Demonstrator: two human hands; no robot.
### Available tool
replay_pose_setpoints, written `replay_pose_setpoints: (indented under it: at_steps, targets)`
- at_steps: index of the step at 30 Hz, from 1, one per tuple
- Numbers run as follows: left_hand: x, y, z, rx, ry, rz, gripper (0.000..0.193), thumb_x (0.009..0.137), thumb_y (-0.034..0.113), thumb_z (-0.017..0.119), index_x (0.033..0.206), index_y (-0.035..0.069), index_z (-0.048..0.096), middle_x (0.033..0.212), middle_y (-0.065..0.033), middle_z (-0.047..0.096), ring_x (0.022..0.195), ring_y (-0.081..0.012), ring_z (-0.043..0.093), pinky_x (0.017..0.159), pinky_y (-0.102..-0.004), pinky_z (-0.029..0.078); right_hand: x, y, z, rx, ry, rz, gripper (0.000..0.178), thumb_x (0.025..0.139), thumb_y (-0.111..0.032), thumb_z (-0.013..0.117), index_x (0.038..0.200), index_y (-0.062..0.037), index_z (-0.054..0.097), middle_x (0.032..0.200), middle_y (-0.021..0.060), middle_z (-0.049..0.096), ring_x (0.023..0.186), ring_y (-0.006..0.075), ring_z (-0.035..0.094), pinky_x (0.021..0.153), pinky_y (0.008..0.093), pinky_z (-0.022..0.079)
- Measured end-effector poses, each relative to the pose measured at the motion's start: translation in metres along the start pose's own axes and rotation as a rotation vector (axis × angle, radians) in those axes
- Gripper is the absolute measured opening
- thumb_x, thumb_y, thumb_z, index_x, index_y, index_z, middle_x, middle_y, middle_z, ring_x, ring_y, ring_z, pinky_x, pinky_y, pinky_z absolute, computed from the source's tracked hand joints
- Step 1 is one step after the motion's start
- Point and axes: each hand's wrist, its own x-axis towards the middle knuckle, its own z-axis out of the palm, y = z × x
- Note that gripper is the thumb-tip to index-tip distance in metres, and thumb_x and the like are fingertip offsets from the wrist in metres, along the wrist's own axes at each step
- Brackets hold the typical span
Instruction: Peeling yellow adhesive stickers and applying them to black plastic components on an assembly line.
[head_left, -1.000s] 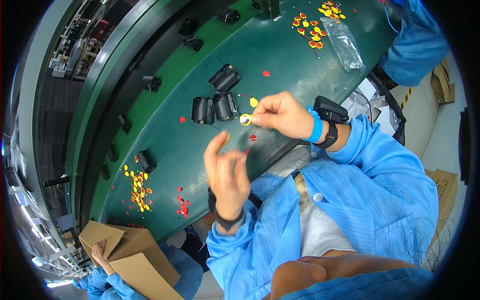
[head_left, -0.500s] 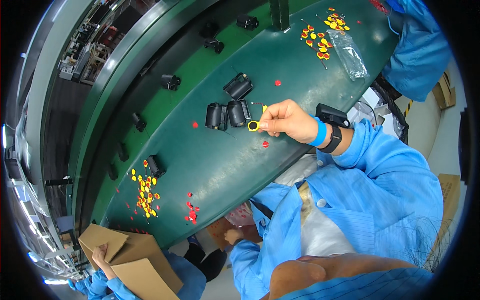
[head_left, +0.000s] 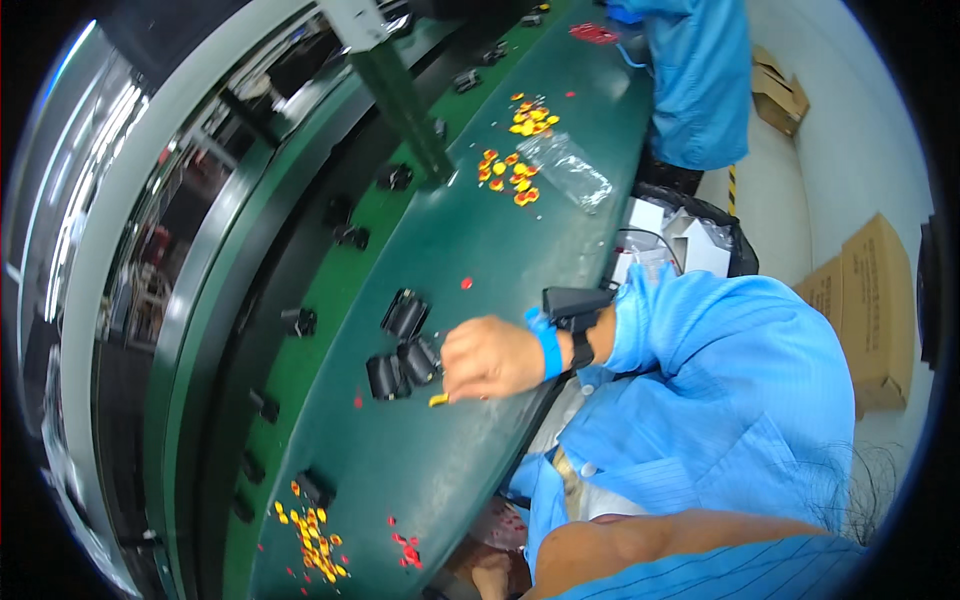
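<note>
My right hand hangs over the green table with its fingers closed on a small round yellow piece. Only the edge of that piece shows; the fingers hide the rest. Just left of the hand, a group of black plastic housings lies on the table, one of them partly behind the fingers. A blue band and a black strap circle my right wrist. Down at the lower edge, my left hand is beside the table's near side; its fingers are blurred and cut off.
Yellow-and-red pieces lie in piles at the near end and far end of the table. Red bits and a clear plastic bag rest there too. Further left, a green conveyor carries black housings. A post rises between; a person stands beyond.
The whole view has turned, so the table sits lower and further left. My right hand has rolled palm-down, hiding most of the yellow piece. The carton at lower left has left the view.
</note>
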Motion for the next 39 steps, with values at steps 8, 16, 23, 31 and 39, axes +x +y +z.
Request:
replay_pose_setpoints:
  at_steps: [8, 16, 23, 31, 39]
  targets:
    - [0.036, 0.185, -0.071, -0.419, 0.108, 0.469, 0.024, 0.073, 0.010, 0.073, 0.093, -0.001, 0.067, 0.087, -0.0121, 0.066, 0.084, -0.0239, 0.064, 0.074, -0.0383, 0.051, 0.004, -0.023, 0.017, -0.104, -0.041, -0.452, 0.015, 0.071, -0.017, 0.067, 0.068, -0.0080, 0.056, 0.067, 0.0030, 0.047, 0.063, 0.0221, 0.050, 0.055, 0.0345, 0.039]
    - [0.080, 0.273, -0.049, -0.409, -0.236, 0.477, 0.017, 0.079, 0.003, 0.072, 0.092, -0.005, 0.065, 0.082, -0.0045, 0.064, 0.071, -0.0093, 0.058, 0.067, -0.0220, 0.048, -0.002, -0.017, -0.008, -0.184, -0.043, -0.632, 0.013, 0.060, -0.014, 0.061, 0.066, -0.0042, 0.055, 0.064, 0.0033, 0.045, 0.060, 0.0203, 0.047, 0.054, 0.0334, 0.039]
    - [0.099, 0.279, -0.033, -0.393, -0.299, 0.435, 0.016, 0.078, 0.003, 0.072, 0.090, -0.004, 0.064, 0.076, -0.0049, 0.064, 0.065, -0.0091, 0.058, 0.060, -0.0223, 0.047, -0.018, -0.014, -0.017, -0.228, -0.111, -0.442, 0.014, 0.069, -0.017, 0.063, 0.073, -0.0041, 0.061, 0.066, 0.0043, 0.048, 0.064, 0.0224, 0.050, 0.057, 0.0355, 0.041]
    - [0.104, 0.303, -0.024, 0.289, 0.204, 0.998, 0.019, 0.075, 0.011, 0.072, 0.090, 0.004, 0.063, 0.082, -0.0109, 0.062, 0.073, -0.0301, 0.060, 0.061, -0.0372, 0.047, -0.017, -0.008, -0.040, 0.190, -0.248, 0.359, 0.023, 0.086, -0.026, 0.062, 0.096, -0.0046, 0.065, 0.090, 0.0114, 0.061, 0.087, 0.0304, 0.057, 0.075, 0.0383, 0.047]
    - [0.126, 0.302, -0.037, 0.159, 0.162, 0.890, 0.018, 0.071, 0.005, 0.073, 0.085, 0.002, 0.062, 0.077, -0.0108, 0.062, 0.067, -0.0259, 0.060, 0.059, -0.0328, 0.046, -0.043, 0.157, -0.297, -1.248, -0.085, 0.173, 0.038, 0.078, -0.017, 0.063, 0.116, -0.0202, 0.056, 0.125, 0.0097, 0.051, 0.112, 0.0282, 0.051, 0.088, 0.0425, 0.044]
